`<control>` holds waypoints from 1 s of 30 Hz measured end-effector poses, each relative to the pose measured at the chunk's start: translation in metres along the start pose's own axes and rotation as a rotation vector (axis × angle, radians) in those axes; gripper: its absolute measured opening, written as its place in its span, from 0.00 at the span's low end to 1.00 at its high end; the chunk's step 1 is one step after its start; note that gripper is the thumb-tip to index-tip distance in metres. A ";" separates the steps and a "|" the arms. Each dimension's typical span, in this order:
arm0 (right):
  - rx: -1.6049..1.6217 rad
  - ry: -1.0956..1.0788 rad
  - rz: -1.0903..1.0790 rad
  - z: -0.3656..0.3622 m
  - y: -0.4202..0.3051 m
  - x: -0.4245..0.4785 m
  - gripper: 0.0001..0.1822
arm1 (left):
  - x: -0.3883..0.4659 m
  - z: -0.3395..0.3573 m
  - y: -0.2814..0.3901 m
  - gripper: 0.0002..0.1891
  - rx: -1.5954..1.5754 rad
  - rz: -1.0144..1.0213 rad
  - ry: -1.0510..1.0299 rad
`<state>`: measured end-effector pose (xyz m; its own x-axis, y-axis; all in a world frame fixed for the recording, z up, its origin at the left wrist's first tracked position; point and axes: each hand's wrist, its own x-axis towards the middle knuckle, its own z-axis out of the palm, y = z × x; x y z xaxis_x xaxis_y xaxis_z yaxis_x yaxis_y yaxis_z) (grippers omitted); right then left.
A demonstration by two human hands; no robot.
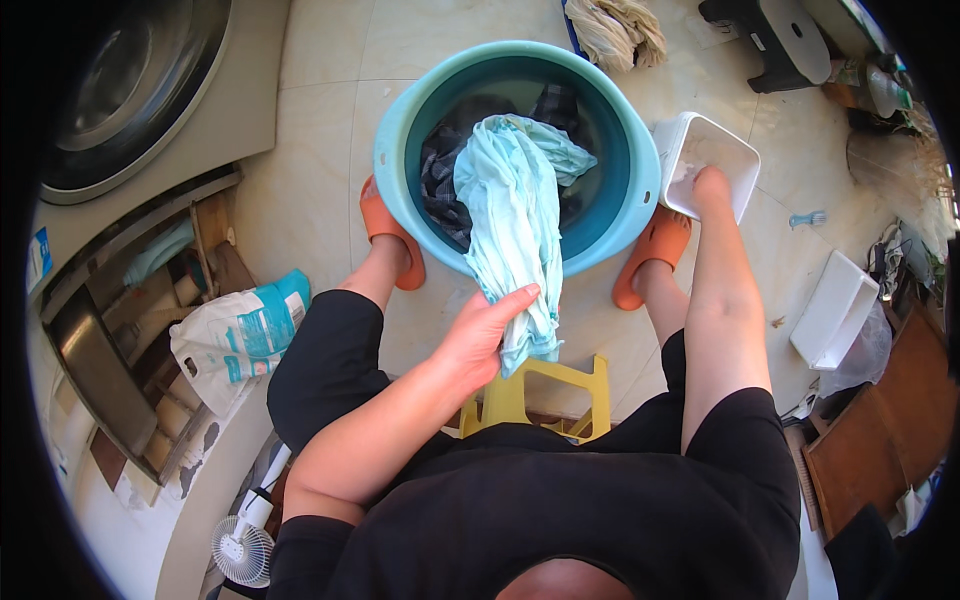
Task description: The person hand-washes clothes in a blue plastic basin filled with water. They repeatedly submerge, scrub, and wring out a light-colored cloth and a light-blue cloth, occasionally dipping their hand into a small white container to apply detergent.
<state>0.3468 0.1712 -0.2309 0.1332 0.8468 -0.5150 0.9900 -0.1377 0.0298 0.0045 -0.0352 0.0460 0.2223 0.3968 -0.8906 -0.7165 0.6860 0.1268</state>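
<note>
My left hand (480, 330) grips one end of a wet, light turquoise cloth garment (510, 202), thumb on top. The garment drapes over the near rim of a round blue plastic basin (401, 97) and spreads into it. Dark checked clothing (442, 180) lies in the water beneath and around it. To the basin's right, my right hand (711, 187) reaches down into a white plastic tub (739, 139). Its fingers are hidden by the hand and wrist, so what they touch cannot be made out. Some whitish matter (682, 171) shows inside the tub beside the hand.
A yellow plastic stool (600, 390) is beneath me, and orange clogs (651, 262) flank the basin. A front-loading washing machine (251, 75) stands at left, above a white-and-teal bag (247, 330). Rightward are a small blue brush (808, 219), a white container (832, 315) and a dark stool (795, 45).
</note>
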 end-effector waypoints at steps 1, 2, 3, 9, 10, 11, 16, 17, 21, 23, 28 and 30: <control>0.107 -0.077 0.037 -0.011 0.002 -0.001 0.12 | -0.001 -0.001 -0.002 0.26 0.024 0.005 -0.001; 0.214 -0.155 0.073 -0.024 0.005 -0.002 0.11 | 0.001 -0.004 -0.006 0.27 0.025 0.035 0.000; 0.320 -0.224 0.114 -0.039 0.010 -0.004 0.10 | 0.004 -0.008 -0.011 0.28 0.029 0.064 -0.009; 0.991 -0.531 0.012 -0.141 -0.039 -0.064 0.07 | 0.004 -0.012 -0.019 0.37 0.059 0.164 0.008; 0.941 -0.576 -0.068 -0.160 -0.063 -0.085 0.07 | 0.005 -0.014 -0.020 0.37 0.065 0.169 -0.005; 0.892 -0.622 -0.145 -0.173 -0.089 -0.107 0.07 | 0.008 -0.017 -0.021 0.37 0.074 0.174 -0.018; 0.698 -0.951 -0.702 -0.173 -0.187 -0.218 0.06 | 0.012 -0.034 -0.024 0.35 0.108 0.202 -0.054; 0.582 -0.949 -0.839 -0.163 -0.197 -0.234 0.05 | 0.013 -0.038 -0.026 0.35 0.115 0.213 -0.049; 0.466 -0.583 -1.093 -0.114 -0.212 -0.256 0.07 | 0.017 -0.056 -0.031 0.33 0.111 0.218 0.005; 0.424 -0.439 -1.161 -0.098 -0.224 -0.246 0.06 | 0.016 -0.062 -0.027 0.33 0.149 0.225 0.024; 0.513 -0.258 -1.164 -0.079 -0.243 -0.235 0.07 | -0.003 -0.063 -0.009 0.30 0.041 0.217 0.027; 0.392 -0.199 -1.171 -0.068 -0.242 -0.219 0.07 | -0.002 -0.070 -0.011 0.30 0.061 0.173 -0.041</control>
<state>0.0811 0.0539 -0.0668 -0.8607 0.4758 -0.1811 0.4238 0.4724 -0.7728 -0.0348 -0.0860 0.0159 0.1264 0.5358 -0.8349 -0.7051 0.6405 0.3043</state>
